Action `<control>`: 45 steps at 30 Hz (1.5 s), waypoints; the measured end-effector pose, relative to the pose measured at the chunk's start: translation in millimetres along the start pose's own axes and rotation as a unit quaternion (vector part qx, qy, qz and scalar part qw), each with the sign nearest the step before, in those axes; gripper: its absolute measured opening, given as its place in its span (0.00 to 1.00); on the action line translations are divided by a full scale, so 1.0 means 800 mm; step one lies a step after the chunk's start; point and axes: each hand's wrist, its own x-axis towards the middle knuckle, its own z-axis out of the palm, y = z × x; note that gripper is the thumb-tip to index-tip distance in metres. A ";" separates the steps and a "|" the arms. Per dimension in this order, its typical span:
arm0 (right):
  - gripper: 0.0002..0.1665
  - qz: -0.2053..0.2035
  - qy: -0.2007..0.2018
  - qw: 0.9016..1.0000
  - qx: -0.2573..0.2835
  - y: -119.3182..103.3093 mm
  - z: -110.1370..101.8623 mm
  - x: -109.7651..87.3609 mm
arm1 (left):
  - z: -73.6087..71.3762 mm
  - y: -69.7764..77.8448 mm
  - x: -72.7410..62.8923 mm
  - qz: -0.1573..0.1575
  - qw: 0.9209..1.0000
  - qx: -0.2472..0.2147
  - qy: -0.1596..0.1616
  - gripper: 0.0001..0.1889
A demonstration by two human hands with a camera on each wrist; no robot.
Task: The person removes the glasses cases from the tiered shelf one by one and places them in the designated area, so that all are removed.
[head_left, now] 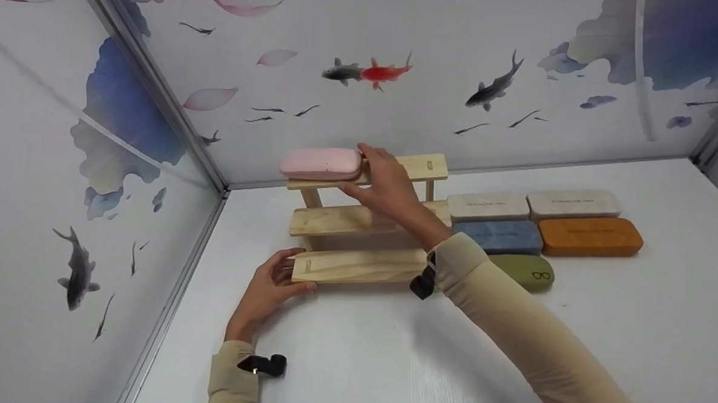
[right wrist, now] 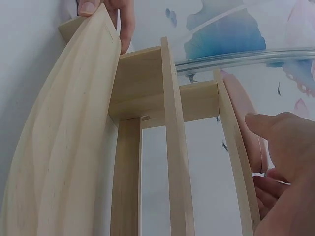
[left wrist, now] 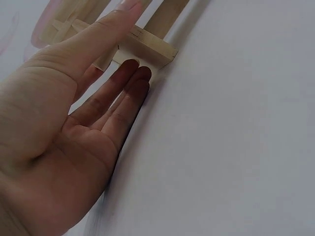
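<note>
A light wooden three-tier rack [head_left: 362,265] stands on the white table. On its top tier, at the left end, lies a pink glasses case [head_left: 319,162]. My right hand [head_left: 390,188] grips the right end of this case, thumb at the front and fingers behind; in the right wrist view the thumb [right wrist: 261,127] touches the pink case [right wrist: 243,123]. At the bottom tier's left end, my left hand [head_left: 267,288] holds the board between thumb and fingers. The left wrist view shows that left hand [left wrist: 83,113] close to the rack's end [left wrist: 152,46].
Right of the rack lie two white cases [head_left: 488,207], a blue case [head_left: 497,235], an orange case [head_left: 591,237] and a green case [head_left: 528,272], partly hidden by my right sleeve. Patterned walls [head_left: 423,125] bound the table [head_left: 352,358] at the back and left.
</note>
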 end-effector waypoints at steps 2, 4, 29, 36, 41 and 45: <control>0.51 0.005 0.013 1.000 -0.022 -0.001 0.002 0.002 | 0.001 0.001 0.001 0.002 1.000 0.000 -0.004 0.42; 0.48 0.005 0.027 0.999 -0.030 -0.002 0.002 0.003 | 0.003 0.001 0.002 0.005 1.000 0.004 -0.009 0.42; 0.45 0.016 0.023 0.999 0.031 0.006 -0.008 0.010 | -0.002 -0.002 0.000 -0.001 1.000 0.020 0.002 0.42; 0.37 -0.001 0.054 0.998 0.018 0.012 -0.003 0.003 | 0.001 -0.002 0.000 -0.003 1.000 -0.003 -0.002 0.40; 0.36 -0.035 0.080 0.995 0.038 0.018 -0.001 -0.003 | 0.000 0.001 0.000 -0.004 1.000 -0.003 -0.001 0.40; 0.35 -0.069 0.089 0.992 0.061 0.019 0.001 -0.013 | -0.001 0.000 -0.002 -0.003 1.000 -0.001 0.001 0.40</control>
